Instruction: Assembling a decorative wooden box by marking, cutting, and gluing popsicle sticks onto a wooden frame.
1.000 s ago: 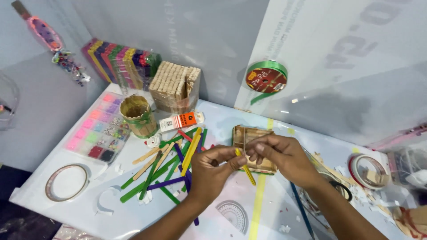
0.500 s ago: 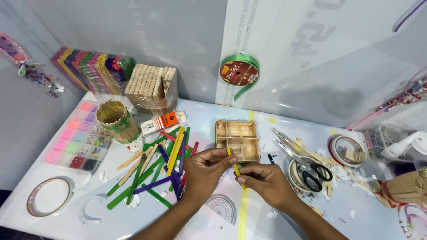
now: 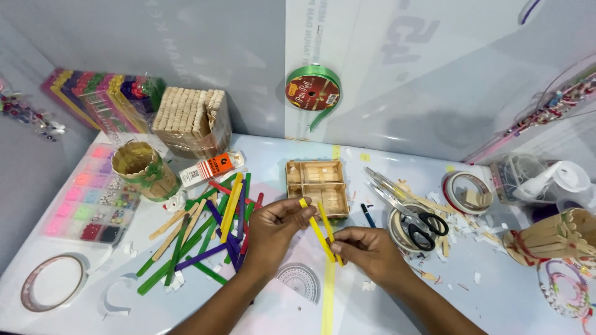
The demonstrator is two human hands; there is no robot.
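Observation:
My left hand (image 3: 277, 227) and my right hand (image 3: 366, 249) meet over the middle of the white table (image 3: 397, 310). Between them they pinch two yellow craft sticks (image 3: 320, 233) that slant from upper left to lower right. The left fingers grip the upper ends and the right fingers grip the lower ends. Just behind the hands lies a small square tray built of plain wooden sticks (image 3: 315, 183). A loose pile of coloured craft sticks (image 3: 211, 229) lies to the left of my left hand.
A stick-covered cup (image 3: 144, 169), a glue box (image 3: 211, 169) and a bead organiser (image 3: 93, 201) sit at left. A block of wooden sticks (image 3: 189, 121) stands at the back. Scissors (image 3: 410, 208), tape rolls (image 3: 465, 192) and wood scraps lie right. A green ribbon spool (image 3: 312, 90) hangs on the wall.
My hands have drawn back from the wooden tray toward me. The single yellow stick between them is now two held together. The view has shifted right.

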